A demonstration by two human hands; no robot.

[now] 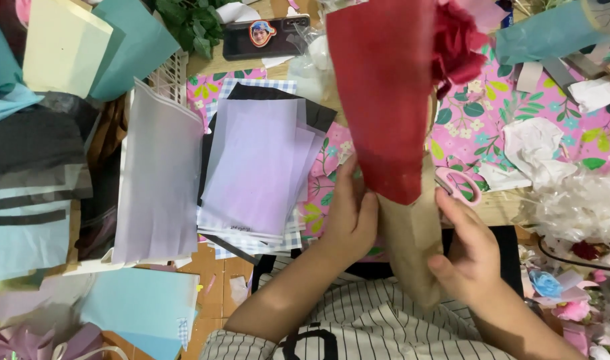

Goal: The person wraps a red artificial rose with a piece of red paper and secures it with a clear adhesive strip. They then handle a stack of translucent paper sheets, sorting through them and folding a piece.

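Observation:
A bouquet wrapped in red paper (385,93) over tan kraft paper (415,240) lies in front of me, with a dark red flower (457,41) showing at its top. My left hand (350,212) presses on the left side of the wrap where red paper meets kraft. Around the narrow kraft stem on the right, my right hand (466,250) is closed. Pink-handled scissors (459,183) lie just beyond my right hand, partly hidden by the wrap.
A stack of lilac, black and checked paper sheets (258,163) lies left of the bouquet on a pink floral tablecloth (475,113). A phone (265,37) sits at the back. Crumpled white tissue (535,150), clear cellophane (578,210) and teal paper (545,30) crowd the right; more sheets (155,180) cover the left.

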